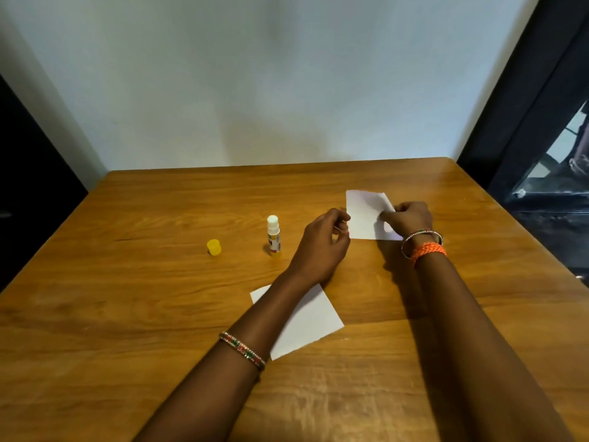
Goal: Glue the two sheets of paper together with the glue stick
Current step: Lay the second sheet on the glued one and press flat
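A small white sheet of paper lies at the far right of the wooden table. My right hand pinches its right edge. My left hand rests at its left edge with the fingers curled against the paper's lower left corner. A second white sheet lies nearer to me, partly hidden under my left forearm. The glue stick stands upright and uncapped, left of my left hand. Its yellow cap sits on the table further left.
A pale wall rises right behind the table's far edge. A dark window frame stands at the right and dark furniture at the left. Bracelets are on both wrists.
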